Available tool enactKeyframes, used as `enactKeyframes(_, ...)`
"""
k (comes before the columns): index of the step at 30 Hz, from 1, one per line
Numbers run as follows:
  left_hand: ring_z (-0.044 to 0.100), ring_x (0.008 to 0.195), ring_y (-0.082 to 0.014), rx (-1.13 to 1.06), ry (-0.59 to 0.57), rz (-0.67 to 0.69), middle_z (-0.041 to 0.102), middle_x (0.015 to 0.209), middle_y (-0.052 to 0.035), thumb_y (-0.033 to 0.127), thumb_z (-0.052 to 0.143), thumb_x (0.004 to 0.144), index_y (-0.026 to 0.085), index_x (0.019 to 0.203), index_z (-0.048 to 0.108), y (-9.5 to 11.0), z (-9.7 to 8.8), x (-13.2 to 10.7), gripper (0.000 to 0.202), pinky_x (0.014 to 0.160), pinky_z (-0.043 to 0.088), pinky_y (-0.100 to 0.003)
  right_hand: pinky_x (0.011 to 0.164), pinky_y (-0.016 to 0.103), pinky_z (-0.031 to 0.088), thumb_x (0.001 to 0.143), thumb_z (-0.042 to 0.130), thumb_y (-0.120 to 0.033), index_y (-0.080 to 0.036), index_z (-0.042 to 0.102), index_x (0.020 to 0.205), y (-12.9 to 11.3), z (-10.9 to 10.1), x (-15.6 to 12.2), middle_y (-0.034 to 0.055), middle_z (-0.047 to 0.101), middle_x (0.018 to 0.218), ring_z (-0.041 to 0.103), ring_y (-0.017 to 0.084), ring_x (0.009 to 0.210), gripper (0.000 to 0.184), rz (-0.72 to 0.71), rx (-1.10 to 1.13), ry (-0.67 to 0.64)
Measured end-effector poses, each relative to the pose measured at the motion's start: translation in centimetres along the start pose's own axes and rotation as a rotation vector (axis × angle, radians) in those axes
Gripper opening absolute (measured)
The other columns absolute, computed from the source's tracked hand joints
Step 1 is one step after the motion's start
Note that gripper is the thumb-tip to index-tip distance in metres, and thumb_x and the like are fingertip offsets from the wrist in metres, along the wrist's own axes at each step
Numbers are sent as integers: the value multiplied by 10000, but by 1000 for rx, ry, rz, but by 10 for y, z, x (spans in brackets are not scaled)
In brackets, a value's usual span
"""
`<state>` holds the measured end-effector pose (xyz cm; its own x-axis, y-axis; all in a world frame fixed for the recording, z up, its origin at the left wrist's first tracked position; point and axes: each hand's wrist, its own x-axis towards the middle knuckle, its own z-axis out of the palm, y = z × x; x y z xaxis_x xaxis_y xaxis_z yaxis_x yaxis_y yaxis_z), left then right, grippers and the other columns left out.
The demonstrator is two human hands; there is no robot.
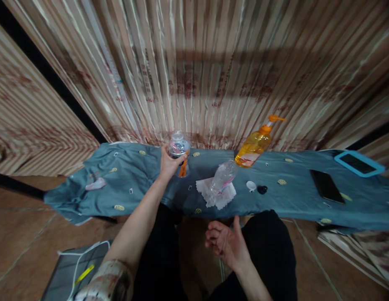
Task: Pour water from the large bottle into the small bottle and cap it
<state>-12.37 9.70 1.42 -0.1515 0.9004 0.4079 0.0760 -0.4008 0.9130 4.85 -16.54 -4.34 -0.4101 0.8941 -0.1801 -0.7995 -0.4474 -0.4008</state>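
Note:
My left hand is wrapped round a clear plastic bottle with an orange and black label, upright at the back edge of the cloth and with its mouth uncapped. Palm up, my right hand hovers over my lap in front of the cloth's edge, fingers apart and holding nothing. Between the hands, a second clear plastic bottle leans or lies on a crumpled white tissue. To its right are a white cap and a small black cap.
A pump bottle of yellow liquid stands by the striped curtain. Further right lie a dark phone and a blue-framed tablet. A small pinkish-white item rests at left. Below is a grey bag with white handles.

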Motion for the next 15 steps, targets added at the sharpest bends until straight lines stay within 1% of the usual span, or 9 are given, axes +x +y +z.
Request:
enactKeyframes(4, 638, 1108, -254, 0, 18, 3, 614, 1196, -103, 307, 877, 460, 214, 1145, 420, -10, -1, -3, 829, 1021, 473, -424, 446, 163, 441, 785, 540, -756, -113, 712, 941, -3, 1, 1, 126, 748, 813, 727, 205, 716, 684, -4, -3, 21)
enactKeyframes(10, 610, 1152, -275, 70, 7, -25, 597, 1229, -133, 300, 870, 458, 191, 1209, 411, -11, -2, -7, 886, 1019, 460, -414, 471, 176, 466, 770, 593, -729, -104, 714, 952, -1, 1, 1, 132, 752, 833, 734, 215, 731, 662, -4, -6, 50)
enactKeyframes(15, 606, 1145, -265, 109, 8, -65, 597, 1228, -127, 304, 876, 461, 195, 1216, 409, -16, -1, -10, 894, 1006, 461, -426, 500, 193, 484, 767, 596, -731, -114, 710, 950, -1, -1, -1, 131, 756, 848, 734, 213, 748, 653, -14, -29, 72)
